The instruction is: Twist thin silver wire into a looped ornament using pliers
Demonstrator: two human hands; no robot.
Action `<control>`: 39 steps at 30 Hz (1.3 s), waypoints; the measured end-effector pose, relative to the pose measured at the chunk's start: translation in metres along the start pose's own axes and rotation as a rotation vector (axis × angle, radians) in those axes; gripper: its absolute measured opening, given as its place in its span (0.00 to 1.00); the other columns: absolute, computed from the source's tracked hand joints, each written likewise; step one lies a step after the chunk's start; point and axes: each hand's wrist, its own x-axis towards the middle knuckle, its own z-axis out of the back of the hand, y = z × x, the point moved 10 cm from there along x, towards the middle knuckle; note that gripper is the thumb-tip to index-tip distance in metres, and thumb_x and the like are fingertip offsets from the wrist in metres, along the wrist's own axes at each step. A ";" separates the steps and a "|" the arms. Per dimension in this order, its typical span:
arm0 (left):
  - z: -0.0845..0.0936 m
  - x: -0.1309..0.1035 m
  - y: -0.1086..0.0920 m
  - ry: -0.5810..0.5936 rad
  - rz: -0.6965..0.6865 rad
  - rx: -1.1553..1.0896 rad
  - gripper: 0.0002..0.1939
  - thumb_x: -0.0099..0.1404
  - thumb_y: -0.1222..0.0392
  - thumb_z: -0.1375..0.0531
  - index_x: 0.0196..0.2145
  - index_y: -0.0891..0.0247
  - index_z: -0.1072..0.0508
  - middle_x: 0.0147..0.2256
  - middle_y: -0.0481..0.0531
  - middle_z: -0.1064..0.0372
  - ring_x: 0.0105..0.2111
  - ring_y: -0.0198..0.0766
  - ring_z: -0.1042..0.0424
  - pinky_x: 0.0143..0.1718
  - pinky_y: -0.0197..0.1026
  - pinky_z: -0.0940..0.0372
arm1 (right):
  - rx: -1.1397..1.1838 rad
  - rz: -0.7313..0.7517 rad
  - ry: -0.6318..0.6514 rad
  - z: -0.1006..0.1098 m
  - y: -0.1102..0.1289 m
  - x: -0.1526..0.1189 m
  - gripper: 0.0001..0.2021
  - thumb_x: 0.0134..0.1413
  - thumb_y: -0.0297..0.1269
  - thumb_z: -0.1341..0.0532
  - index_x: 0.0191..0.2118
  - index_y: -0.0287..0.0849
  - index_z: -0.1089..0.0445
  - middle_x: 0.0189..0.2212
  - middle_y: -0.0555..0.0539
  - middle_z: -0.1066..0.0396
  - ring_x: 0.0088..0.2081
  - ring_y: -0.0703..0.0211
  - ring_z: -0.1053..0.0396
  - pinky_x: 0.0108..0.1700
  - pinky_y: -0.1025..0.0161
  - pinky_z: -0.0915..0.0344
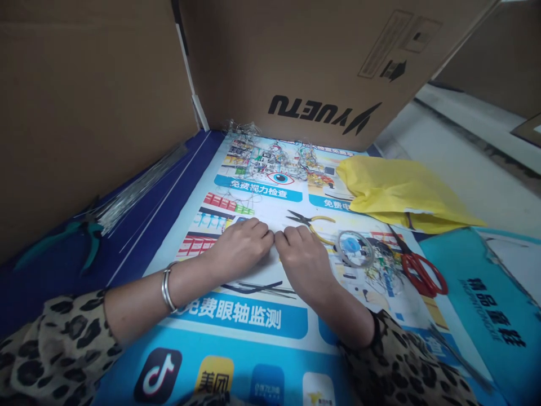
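Note:
My left hand (248, 248) and my right hand (305, 260) meet fingertip to fingertip over the printed sheet (270, 332). The fingers of both are curled in and pressed together. Whatever lies between them is hidden or too small to make out. Just beyond my right hand are yellow-handled pliers (311, 221), their dark jaws pointing left. Dark thin strips (262, 287) lie on the sheet below my hands. To the right of my right hand sits a clear round spool (355, 248), beside a tangle of thin wire (384, 268).
Red-handled scissors (422, 273), a yellow bag (406, 192) and a teal bag (473, 293) lie on the right. Teal pliers (71, 237) and a bundle of straight wires (135, 189) are at left. Tangled wire pieces (296, 160) lie before a cardboard wall (270, 62).

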 end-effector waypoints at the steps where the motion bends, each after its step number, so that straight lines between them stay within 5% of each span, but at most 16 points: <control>1: 0.000 0.000 0.000 0.006 0.002 -0.006 0.06 0.61 0.70 0.47 0.32 0.68 0.30 0.30 0.55 0.33 0.33 0.42 0.35 0.31 0.42 0.38 | 0.001 -0.003 0.000 0.000 0.000 0.000 0.08 0.56 0.27 0.49 0.34 0.39 0.33 0.30 0.44 0.35 0.34 0.53 0.44 0.32 0.59 0.49; 14: -0.002 0.000 0.003 0.037 0.030 -0.021 0.08 0.61 0.71 0.49 0.33 0.68 0.31 0.31 0.55 0.33 0.34 0.43 0.34 0.29 0.42 0.37 | 0.079 -0.114 0.062 -0.008 -0.013 0.001 0.08 0.56 0.27 0.48 0.34 0.42 0.33 0.31 0.45 0.34 0.36 0.55 0.42 0.30 0.62 0.49; 24: 0.001 -0.002 0.007 -0.004 0.049 -0.021 0.07 0.60 0.71 0.49 0.32 0.66 0.32 0.31 0.54 0.34 0.34 0.40 0.34 0.30 0.40 0.37 | 0.295 -0.174 0.155 -0.021 -0.026 0.002 0.12 0.55 0.23 0.49 0.37 0.41 0.30 0.34 0.45 0.32 0.40 0.57 0.39 0.41 0.64 0.43; 39: -0.009 -0.004 0.019 -0.082 0.119 -0.053 0.08 0.57 0.71 0.48 0.31 0.64 0.31 0.29 0.51 0.33 0.32 0.38 0.34 0.28 0.38 0.39 | 0.584 -0.254 0.064 -0.025 -0.039 0.000 0.10 0.54 0.25 0.48 0.34 0.42 0.31 0.34 0.45 0.32 0.39 0.58 0.36 0.42 0.62 0.40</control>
